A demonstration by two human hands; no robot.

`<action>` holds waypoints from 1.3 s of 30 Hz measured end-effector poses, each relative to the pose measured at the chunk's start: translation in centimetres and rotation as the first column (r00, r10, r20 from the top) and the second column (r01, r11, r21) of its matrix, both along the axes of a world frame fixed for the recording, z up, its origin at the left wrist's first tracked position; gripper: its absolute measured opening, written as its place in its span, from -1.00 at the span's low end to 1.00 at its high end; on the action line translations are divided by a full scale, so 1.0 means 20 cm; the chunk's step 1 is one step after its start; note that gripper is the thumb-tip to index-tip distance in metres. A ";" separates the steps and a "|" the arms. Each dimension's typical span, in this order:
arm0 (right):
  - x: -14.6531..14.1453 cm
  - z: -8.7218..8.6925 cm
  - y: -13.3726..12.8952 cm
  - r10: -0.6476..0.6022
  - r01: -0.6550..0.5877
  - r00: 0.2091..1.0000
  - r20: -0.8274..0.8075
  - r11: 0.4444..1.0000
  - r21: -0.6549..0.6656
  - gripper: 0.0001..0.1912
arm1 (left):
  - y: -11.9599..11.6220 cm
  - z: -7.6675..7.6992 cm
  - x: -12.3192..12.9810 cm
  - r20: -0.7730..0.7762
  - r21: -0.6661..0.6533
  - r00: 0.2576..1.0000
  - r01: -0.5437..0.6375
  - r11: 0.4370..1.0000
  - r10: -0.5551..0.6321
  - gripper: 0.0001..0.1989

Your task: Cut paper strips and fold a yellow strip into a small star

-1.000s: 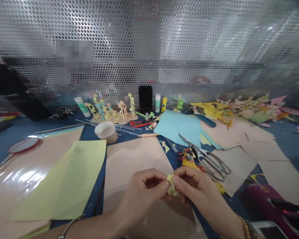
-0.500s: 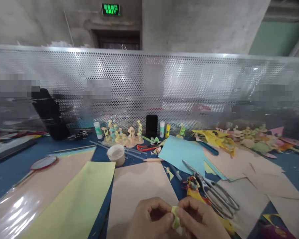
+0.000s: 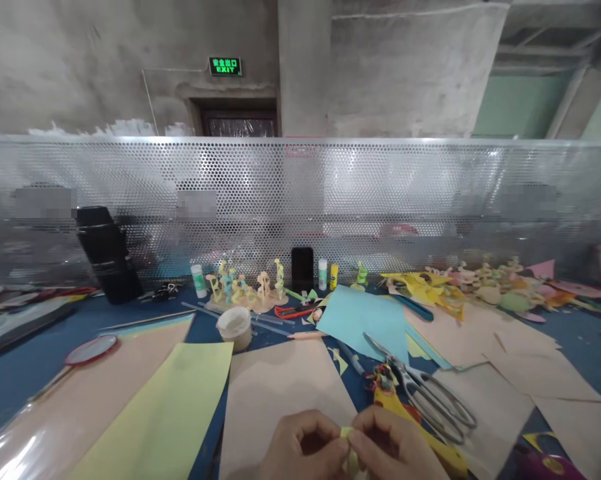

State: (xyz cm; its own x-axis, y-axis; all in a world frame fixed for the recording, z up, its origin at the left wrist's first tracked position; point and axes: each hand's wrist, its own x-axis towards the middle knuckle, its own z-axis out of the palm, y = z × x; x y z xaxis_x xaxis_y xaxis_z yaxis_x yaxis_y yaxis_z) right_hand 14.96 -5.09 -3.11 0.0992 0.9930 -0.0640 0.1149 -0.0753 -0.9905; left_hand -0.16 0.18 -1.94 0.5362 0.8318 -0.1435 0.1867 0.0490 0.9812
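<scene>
A small piece of pale yellow paper (image 3: 349, 460) is pinched between the fingertips of both my hands. My left hand (image 3: 305, 448) grips its left side and my right hand (image 3: 391, 440) its right side, thumbs and forefingers nearly meeting. Much of the piece is hidden behind the fingers, and its full shape does not show. Under and behind the hands lies a pale pink sheet (image 3: 280, 383). Just right of my right hand are a yellow hot glue gun (image 3: 393, 400) and large metal scissors (image 3: 420, 387).
A yellow sheet (image 3: 170, 400) and a magnifying glass (image 3: 91, 350) lie left. Farther back stand a white tape roll (image 3: 234, 327), a base with small paper figures (image 3: 248, 303), glue sticks (image 3: 322, 273) and a black phone (image 3: 302, 268). A blue sheet (image 3: 363, 320) lies right, before a perforated metal screen (image 3: 250, 193).
The camera view has tilted up, so the scene sits lower in the picture. Both hands keep hold of the yellow paper piece, which is now more covered by the fingers.
</scene>
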 end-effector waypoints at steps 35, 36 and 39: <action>0.00 0.19 0.05 -0.003 -0.035 0.958 -0.285 0.992 -0.125 -0.69 | 0.10 0.06 -0.03 0.163 -0.073 0.983 -0.070 0.995 0.081 -0.75; -0.01 0.21 0.06 0.004 -0.040 0.955 -0.296 0.993 -0.115 -0.70 | 0.10 0.07 -0.03 0.168 -0.074 0.982 -0.071 0.995 0.083 -0.75; -0.05 0.24 0.09 0.049 -0.077 0.955 -0.293 0.993 -0.087 -0.73 | 0.09 0.09 -0.04 0.182 -0.062 0.980 -0.073 0.995 0.084 -0.76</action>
State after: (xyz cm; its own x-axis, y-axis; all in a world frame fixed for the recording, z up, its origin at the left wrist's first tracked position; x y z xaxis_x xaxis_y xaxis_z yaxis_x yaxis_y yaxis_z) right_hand 14.06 -3.20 1.74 -0.0006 0.9844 -0.1760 -0.1689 -0.1736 -0.9702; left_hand -1.02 1.93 -0.18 0.4911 0.8660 -0.0945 -0.0038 0.1106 0.9939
